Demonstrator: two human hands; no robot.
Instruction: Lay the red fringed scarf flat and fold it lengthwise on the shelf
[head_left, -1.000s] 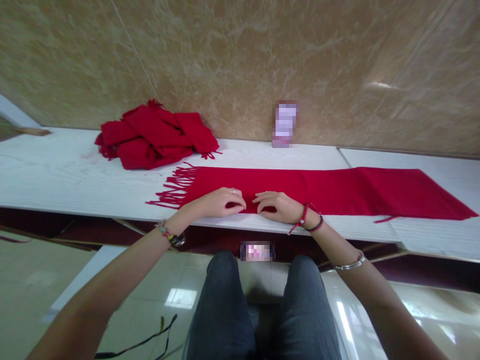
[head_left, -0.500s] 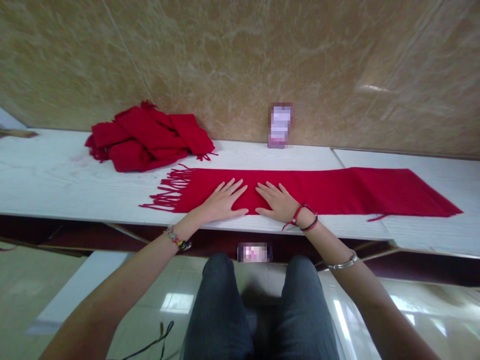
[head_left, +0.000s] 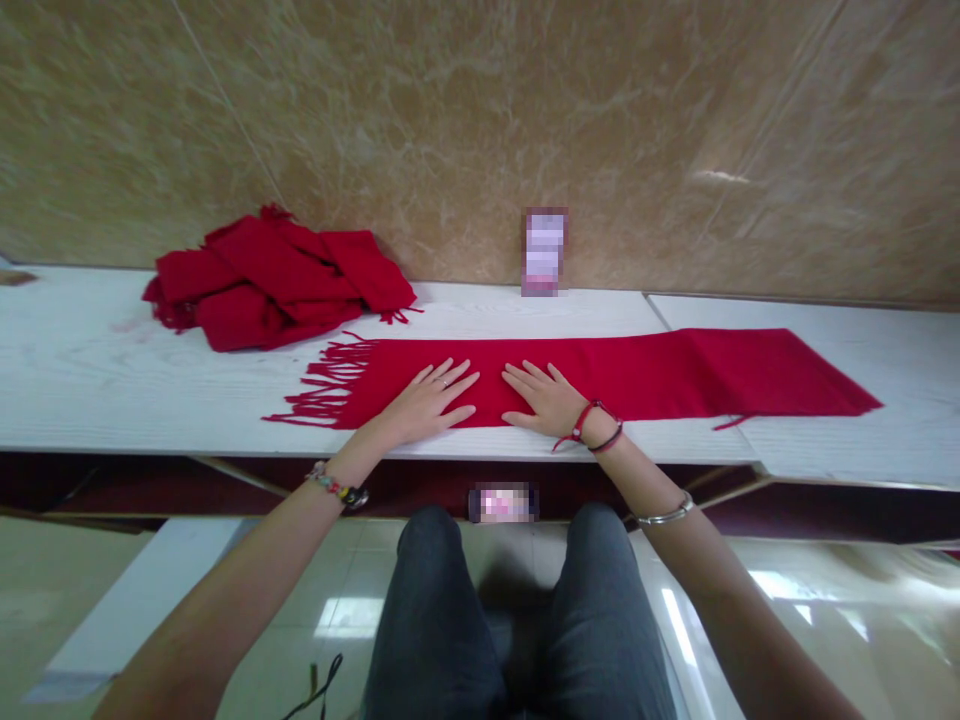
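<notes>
A long red scarf lies flat along the white table, its fringe pointing left. My left hand rests palm down on the scarf near the fringed end, fingers stretched out and spread. My right hand lies flat on the scarf just to the right of it, fingers also spread. Both hands hold nothing. The two hands are a short gap apart.
A heap of red scarves sits at the back left of the table. A small blurred box stands against the marble wall. A second white tabletop adjoins on the right. My knees are below the table edge.
One second ago both hands were curled at the scarf's near edge. They have opened and now lie flat on the cloth, slightly further in. The view has shifted a little.
</notes>
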